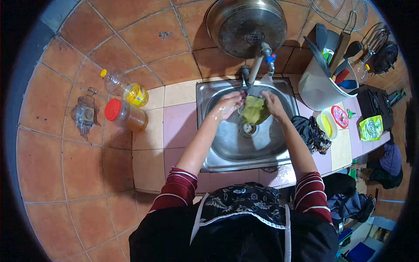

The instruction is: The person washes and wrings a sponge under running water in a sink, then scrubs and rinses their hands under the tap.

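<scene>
A yellow-green piece that looks like a wet cloth (254, 111) hangs spread between my hands, under the tap (257, 65) and over the sink (218, 150). My right hand (273, 106) grips its upper right edge, thumb and fingers closed. On the other side, my left hand (229, 106) is wet with white suds, and its fingertips close on the upper left edge. Part of that grip is hidden behind the hand. Below the cloth, the drain (248, 129) shows in the basin floor.
A large metal pan (246, 28) hangs above the tap. On the left stand a red-lidded jar (126, 115) and a yellow-capped oil bottle (136, 95). To the right are a dark crumpled cloth (309, 133), a yellow tub (326, 124), a white utensil bucket (318, 85) and a green packet (371, 128).
</scene>
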`<action>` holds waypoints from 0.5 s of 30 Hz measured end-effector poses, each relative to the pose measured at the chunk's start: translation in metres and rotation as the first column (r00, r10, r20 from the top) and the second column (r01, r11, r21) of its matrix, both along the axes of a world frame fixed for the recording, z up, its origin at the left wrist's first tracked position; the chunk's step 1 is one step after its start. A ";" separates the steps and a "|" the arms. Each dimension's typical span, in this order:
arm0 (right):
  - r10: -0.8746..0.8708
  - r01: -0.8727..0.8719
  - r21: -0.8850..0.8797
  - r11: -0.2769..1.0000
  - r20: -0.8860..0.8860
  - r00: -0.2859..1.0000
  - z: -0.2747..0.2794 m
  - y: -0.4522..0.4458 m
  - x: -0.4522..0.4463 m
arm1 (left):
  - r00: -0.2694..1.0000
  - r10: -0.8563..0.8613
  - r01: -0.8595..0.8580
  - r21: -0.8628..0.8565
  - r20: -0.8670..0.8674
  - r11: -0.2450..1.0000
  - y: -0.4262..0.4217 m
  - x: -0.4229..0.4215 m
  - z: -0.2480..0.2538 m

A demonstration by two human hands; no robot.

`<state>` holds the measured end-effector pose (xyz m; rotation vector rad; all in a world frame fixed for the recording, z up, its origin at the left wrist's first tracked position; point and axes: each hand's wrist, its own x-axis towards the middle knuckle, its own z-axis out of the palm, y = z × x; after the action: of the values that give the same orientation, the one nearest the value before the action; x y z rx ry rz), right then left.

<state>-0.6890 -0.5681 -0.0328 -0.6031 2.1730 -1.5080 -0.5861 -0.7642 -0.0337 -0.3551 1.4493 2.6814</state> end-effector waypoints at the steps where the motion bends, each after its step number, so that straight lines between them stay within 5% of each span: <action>1: 0.030 -0.021 -0.185 0.983 0.047 0.998 0.000 -0.005 0.003 | 0.999 -0.040 0.039 0.057 0.018 0.998 0.000 0.004 0.013; 2: -0.101 0.078 -0.164 0.983 -0.138 0.985 0.024 -0.016 0.024 | 0.999 -0.039 0.038 0.056 0.020 0.998 0.005 0.007 0.020; 6: 0.264 -0.280 -0.109 0.954 -0.137 0.955 0.009 -0.028 0.039 | 0.990 -0.141 0.141 0.085 -0.002 0.986 0.021 0.002 0.003; 8: 0.381 -0.388 -0.129 0.913 -0.072 0.922 -0.002 -0.026 0.025 | 0.986 0.164 -0.168 0.196 0.037 0.966 0.022 0.005 -0.008; 10: 0.485 -0.282 0.459 0.843 -0.421 0.766 -0.006 -0.017 0.007 | 0.958 0.285 -0.288 0.205 0.044 0.935 0.020 0.007 -0.025; 12: 0.401 -0.217 0.408 0.887 -0.446 0.800 -0.001 -0.016 0.008 | 0.866 0.223 -0.341 0.201 0.448 0.918 0.028 0.015 -0.037; 14: 0.126 0.007 0.228 0.974 -0.564 0.816 0.008 -0.021 0.013 | 0.697 -0.017 -0.403 0.411 0.717 0.818 0.049 0.018 -0.035; 15: 0.061 0.004 0.106 0.994 -0.602 0.796 0.007 -0.023 0.014 | 0.733 -0.164 -0.363 0.583 0.660 0.726 0.058 0.021 -0.034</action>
<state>-0.6754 -0.5915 -0.0261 -1.2157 2.6659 -1.2860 -0.5647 -0.7066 -0.0676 -1.2017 0.1831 2.4708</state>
